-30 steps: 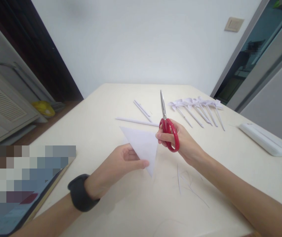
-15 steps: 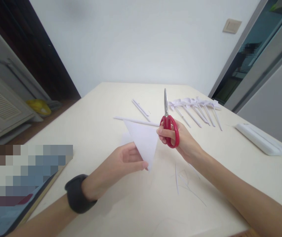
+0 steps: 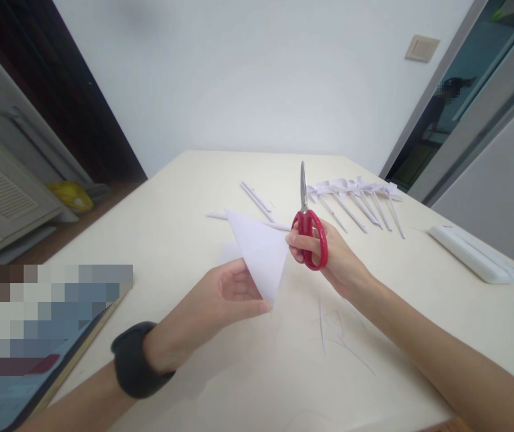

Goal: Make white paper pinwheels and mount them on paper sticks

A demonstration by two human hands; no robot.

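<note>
A white paper triangle (image 3: 259, 249) hangs over the table, its lower tip pinched between the thumb and fingers of my left hand (image 3: 234, 291). My right hand (image 3: 324, 246) is wrapped round a pair of red-handled scissors (image 3: 314, 240), whose closed blades point up. The fingertips of that hand also meet the triangle's right corner; whether they grip it is hard to make out. Behind the paper lies a thin rolled paper stick (image 3: 217, 215), partly hidden by it.
Two short paper sticks (image 3: 257, 200) lie further back. At the back right are several paper pinwheel-like pieces on sticks (image 3: 355, 201). A white packet (image 3: 472, 252) lies at the right, thin paper trimmings (image 3: 322, 327) near my right forearm. A blurred-out screen (image 3: 59, 366) stands at lower left.
The paper triangle's upper left corner has tilted up a little, covering more of the stick behind. My left hand has turned and shifted slightly; the scissors stay nearly in place.
</note>
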